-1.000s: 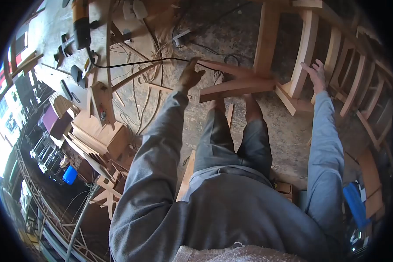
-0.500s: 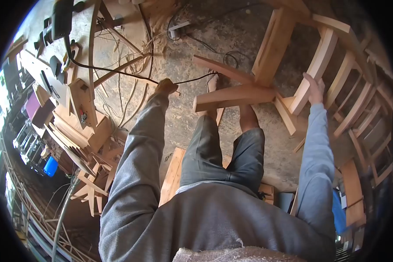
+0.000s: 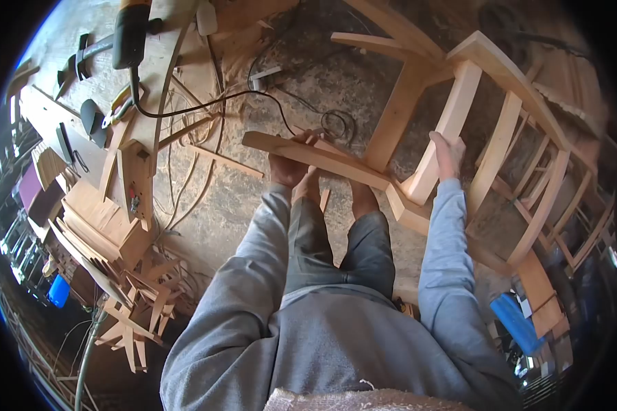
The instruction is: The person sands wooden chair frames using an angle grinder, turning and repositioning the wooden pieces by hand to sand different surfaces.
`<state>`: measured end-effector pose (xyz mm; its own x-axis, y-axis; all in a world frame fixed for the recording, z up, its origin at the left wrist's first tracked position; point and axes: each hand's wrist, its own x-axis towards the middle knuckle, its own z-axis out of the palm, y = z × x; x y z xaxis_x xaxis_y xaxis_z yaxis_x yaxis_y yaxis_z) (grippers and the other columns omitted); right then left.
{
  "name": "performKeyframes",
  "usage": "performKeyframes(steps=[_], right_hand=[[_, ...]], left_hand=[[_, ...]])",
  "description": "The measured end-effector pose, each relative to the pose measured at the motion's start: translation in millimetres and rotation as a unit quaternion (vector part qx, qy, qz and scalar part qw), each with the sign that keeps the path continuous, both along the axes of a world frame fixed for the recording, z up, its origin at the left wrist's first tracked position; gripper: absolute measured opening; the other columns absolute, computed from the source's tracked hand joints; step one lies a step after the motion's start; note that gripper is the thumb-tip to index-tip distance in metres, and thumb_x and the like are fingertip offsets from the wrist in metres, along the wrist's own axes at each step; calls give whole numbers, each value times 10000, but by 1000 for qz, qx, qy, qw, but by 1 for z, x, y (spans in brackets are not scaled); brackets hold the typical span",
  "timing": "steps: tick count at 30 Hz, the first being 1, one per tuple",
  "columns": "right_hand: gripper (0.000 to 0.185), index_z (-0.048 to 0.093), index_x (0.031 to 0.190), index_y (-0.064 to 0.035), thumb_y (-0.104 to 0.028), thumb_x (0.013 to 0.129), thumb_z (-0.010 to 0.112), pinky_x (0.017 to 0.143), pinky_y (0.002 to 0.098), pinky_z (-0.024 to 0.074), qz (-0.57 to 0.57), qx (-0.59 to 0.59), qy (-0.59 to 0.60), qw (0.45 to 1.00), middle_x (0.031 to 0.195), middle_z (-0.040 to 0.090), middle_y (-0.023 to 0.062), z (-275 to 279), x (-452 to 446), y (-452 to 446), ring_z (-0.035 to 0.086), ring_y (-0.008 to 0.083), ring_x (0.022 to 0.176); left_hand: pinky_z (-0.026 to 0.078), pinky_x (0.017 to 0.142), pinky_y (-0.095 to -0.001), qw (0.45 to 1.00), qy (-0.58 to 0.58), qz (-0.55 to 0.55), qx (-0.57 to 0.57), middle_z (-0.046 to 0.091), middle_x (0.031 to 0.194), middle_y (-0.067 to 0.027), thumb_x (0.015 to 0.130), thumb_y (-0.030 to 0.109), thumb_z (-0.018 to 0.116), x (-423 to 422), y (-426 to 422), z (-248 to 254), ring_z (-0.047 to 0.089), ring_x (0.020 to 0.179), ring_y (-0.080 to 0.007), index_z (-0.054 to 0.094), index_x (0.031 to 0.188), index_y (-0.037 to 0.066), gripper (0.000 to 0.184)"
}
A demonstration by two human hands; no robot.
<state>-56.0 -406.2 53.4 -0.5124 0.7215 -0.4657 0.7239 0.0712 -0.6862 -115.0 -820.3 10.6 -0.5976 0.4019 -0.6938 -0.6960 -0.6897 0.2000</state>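
A bare wooden chair frame is tilted over the floor in front of me. My left hand is closed around one of its legs, with fingertips showing past the far edge. On the right, my right hand grips a thick pale rail of the same frame. A slatted curved part of the frame stretches away beyond that hand. Behind the gripped leg, a black cord runs from the workbench down toward my left hand; its end is hidden there.
The workbench at left carries a corded power tool and clamps. Stacked wooden parts sit below it. A power strip and loose cables lie on the floor. More wooden frames and a blue object are at right.
My left hand has left the cord area and taken hold of the chair leg. The chair frame has turned and shifted left, with my right hand still on its rail.
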Motion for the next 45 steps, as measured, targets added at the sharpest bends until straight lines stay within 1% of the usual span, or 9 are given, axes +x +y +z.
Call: performKeyframes(steps=[5,10,19,21,23,26,29,38,45], right_hand=[[452,716,1090,35,-267,785,859,820,374,531,-29,-24,-27,999,963,728,116,39,30,-3,679,220,891],[483,711,1114,38,-284,784,857,896,382,519,-125,-25,-29,991,1062,709,131,87,68,-18,656,237,992],[497,643,1341,-4,-324,964,690,1116,353,412,-324,-225,169,903,1333,633,75,43,185,-44,569,213,1254],[436,641,1244,-17,-287,919,751,977,386,505,-400,-208,185,873,1130,645,96,83,171,-52,631,234,1087],[405,638,1188,-32,-279,901,781,895,409,555,-449,-206,197,847,1049,642,104,93,171,-51,657,246,1014],[484,621,1219,-53,-352,882,799,861,439,560,-482,-230,218,817,1108,618,100,44,195,-43,632,253,1035],[691,582,1327,-65,-463,825,841,849,468,553,-526,-258,246,773,1154,597,99,19,209,-46,606,266,1026],[718,548,1351,-84,-602,891,740,805,421,530,-589,-245,274,720,1079,562,74,16,244,-65,593,238,919],[757,532,1357,-38,-634,921,696,871,418,534,-615,-278,317,667,1126,593,100,51,294,-73,615,252,1021]], left_hand=[[365,1137,-598,987,-20,37,153,712,1147,-167,1043,540,416,6,-3,25,545,1266,-431,709,1012,-12,626],[404,1043,-610,999,23,-4,46,457,757,-87,1094,538,309,-19,15,84,480,786,-280,479,755,72,602],[507,925,-557,962,228,-142,-53,554,783,-105,1091,520,323,-80,101,205,581,806,-294,559,890,52,561],[526,904,-535,910,349,-205,-87,579,803,-109,1084,516,342,-83,138,239,588,803,-300,560,942,48,536],[561,822,-442,965,180,-86,-170,663,883,-131,1045,331,514,-59,171,254,668,877,-263,603,1107,20,330],[528,702,-296,843,429,-274,-173,672,840,-52,1055,316,511,-42,208,288,659,798,-141,671,1012,9,349],[412,607,-275,850,330,-367,-185,617,691,39,1064,316,532,-12,245,319,510,653,-52,635,741,22,449],[470,792,-485,670,546,-481,-149,622,730,-87,1050,327,526,38,293,375,639,732,-300,658,790,57,397],[441,713,-426,563,683,-465,-14,624,770,-99,967,271,619,89,305,412,626,716,-301,626,747,69,299]])
